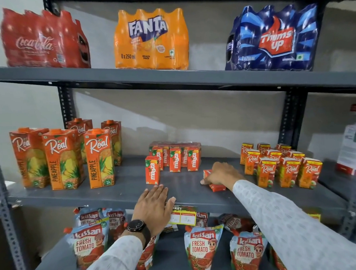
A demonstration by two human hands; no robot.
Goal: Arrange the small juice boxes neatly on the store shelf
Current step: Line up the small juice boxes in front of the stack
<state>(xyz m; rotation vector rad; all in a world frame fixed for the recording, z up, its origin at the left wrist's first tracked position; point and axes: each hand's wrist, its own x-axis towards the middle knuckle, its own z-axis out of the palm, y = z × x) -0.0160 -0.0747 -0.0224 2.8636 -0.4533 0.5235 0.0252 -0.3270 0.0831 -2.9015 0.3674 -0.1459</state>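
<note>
Left hand [154, 206] flat, open on shelf edge [217, 201]; right hand [221, 175] grips toppled juice box [216, 187].

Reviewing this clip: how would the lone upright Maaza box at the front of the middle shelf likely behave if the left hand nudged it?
The lone Maaza box stands tall on a narrow base, so a high push would probably tip it rather than slide it. It looks like a rigid carton, likely to keep its shape under a light grip. The left hand lies flat on the shelf edge just in front, so a low nudge seems easy.
</note>
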